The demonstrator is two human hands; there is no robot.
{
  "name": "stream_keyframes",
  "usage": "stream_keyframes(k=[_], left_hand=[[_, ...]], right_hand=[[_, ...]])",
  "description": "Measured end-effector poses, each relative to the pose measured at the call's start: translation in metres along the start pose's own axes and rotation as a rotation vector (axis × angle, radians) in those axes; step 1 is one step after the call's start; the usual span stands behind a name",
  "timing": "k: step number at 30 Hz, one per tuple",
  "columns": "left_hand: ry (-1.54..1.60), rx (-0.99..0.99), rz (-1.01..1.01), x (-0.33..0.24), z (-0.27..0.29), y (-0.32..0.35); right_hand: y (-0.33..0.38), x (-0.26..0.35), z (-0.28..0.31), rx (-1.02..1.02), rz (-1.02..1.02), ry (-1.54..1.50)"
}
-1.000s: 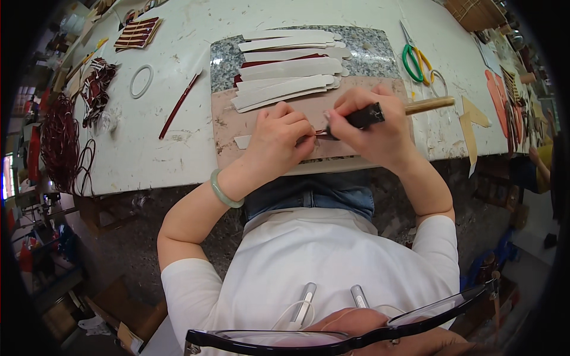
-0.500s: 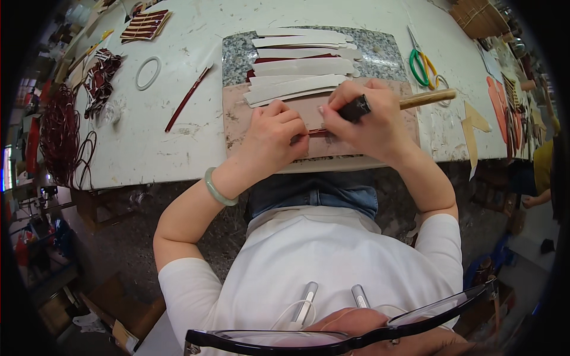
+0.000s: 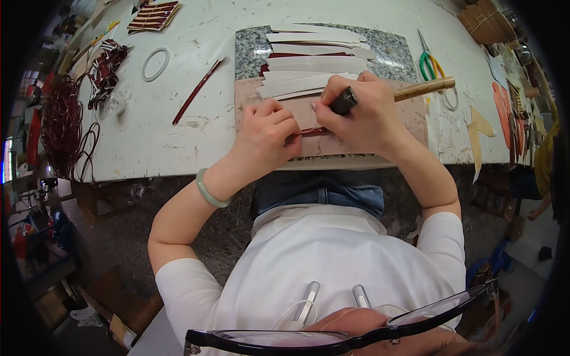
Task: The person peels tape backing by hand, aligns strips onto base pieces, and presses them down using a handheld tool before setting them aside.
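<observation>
The dark red strip point(image 3: 312, 132) lies flat on the pinkish work board point(image 3: 409, 118) at the near edge of the white table point(image 3: 148, 136), just in front of the body. My left hand point(image 3: 270, 127) is curled, its fingertips pressing down on the strip's left end to pin it. My right hand point(image 3: 362, 113) is closed in a fist around a tool with a black ferrule and a wooden handle point(image 3: 424, 88) that sticks out to the right; its tip is hidden between the two hands, so I cannot tell exactly where it meets the strip.

I judge the step in hand to be working along that strip with the tool while the left hand keeps it from sliding. The next move, as I read it, calls for steady downward pressure from the left fingers and a controlled pull of the tool, with those fingers kept out of its path since the hands are nearly touching.

Just beyond the hands a fan of pale strips point(image 3: 314, 65) is stacked on a speckled stone slab point(image 3: 249, 47), close enough to be knocked. Green-handled scissors point(image 3: 430, 62) lie to the right, a long red strip point(image 3: 196, 92) and a white ring point(image 3: 155, 64) to the left, and a tangle of dark red cord point(image 3: 59, 118) at the table's far left.
</observation>
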State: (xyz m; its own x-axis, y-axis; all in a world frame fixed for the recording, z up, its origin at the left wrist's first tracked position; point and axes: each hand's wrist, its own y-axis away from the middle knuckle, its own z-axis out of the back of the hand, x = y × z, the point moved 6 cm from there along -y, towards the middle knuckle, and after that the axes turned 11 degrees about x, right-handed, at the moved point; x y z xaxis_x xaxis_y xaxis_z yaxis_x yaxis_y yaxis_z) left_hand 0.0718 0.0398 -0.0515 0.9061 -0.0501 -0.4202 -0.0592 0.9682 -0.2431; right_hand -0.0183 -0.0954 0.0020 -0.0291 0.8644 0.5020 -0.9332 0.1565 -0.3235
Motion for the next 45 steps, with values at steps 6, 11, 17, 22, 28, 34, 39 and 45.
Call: stream_keyframes(k=[6,11,17,22,28,34,39,45], left_hand=[[-0.002,0.014,0.006,0.007,0.006,0.007],[-0.015,0.003,0.018,0.007,0.011,0.006],[-0.041,0.039,0.011,0.014,0.015,0.017],[-0.025,0.040,0.024,0.023,0.021,0.027],[0.026,0.037,0.030,0.028,0.027,0.031],[0.137,0.017,0.096,0.041,0.025,0.042],[0.195,0.005,0.120,0.047,0.025,0.048],[0.198,-0.106,0.121,0.050,0.025,0.056]], right_hand=[[-0.006,0.009,-0.012,-0.004,0.032,-0.039],[-0.013,0.027,-0.020,-0.046,0.092,-0.104],[-0.019,0.024,-0.022,0.026,0.027,0.010],[-0.025,0.027,-0.031,0.043,0.042,-0.041],[-0.032,0.042,-0.046,0.027,0.100,-0.083],[-0.039,0.045,-0.037,0.050,0.087,-0.097],[-0.040,0.041,-0.048,0.001,0.080,-0.185],[-0.040,0.057,-0.058,0.003,0.164,-0.108]])
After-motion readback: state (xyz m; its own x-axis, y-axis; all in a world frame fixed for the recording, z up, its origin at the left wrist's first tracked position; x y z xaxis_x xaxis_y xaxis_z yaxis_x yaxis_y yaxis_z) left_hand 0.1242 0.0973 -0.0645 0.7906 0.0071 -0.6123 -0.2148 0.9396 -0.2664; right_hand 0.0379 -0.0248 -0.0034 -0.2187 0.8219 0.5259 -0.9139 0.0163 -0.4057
